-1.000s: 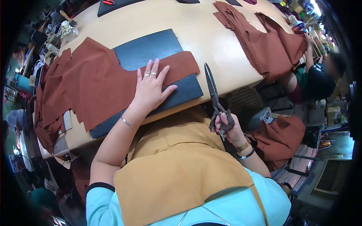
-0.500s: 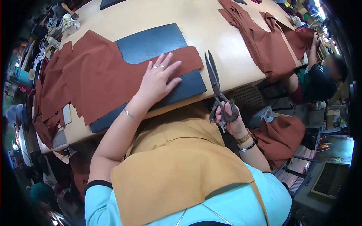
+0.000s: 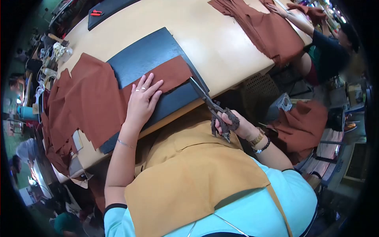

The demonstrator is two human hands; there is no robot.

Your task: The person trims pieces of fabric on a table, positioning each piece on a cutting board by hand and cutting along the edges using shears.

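My left hand (image 3: 143,102) lies flat, fingers spread, on a strip of the rust-brown fabric (image 3: 96,100). That fabric rests partly over a dark blue board (image 3: 136,53) and spreads to the left across the table. In my right hand (image 3: 231,123) is a pair of large scissors (image 3: 209,102), its handles wrapped in dark cloth. The scissor tips point up and left, beside the right end of the fabric strip, over the board. Whether the blades touch the fabric is hard to tell.
Another pile of rust-brown fabric (image 3: 272,35) lies at the table's right side, where a co-worker (image 3: 329,51) has a hand on it. A dark board (image 3: 112,10) with a red tool (image 3: 96,13) is at the back. More fabric (image 3: 302,128) hangs at lower right.
The scissors have moved left and down to the strip's end, and their blades look closer together. The camera view has shifted. At right, the co-worker now reaches over the fabric.
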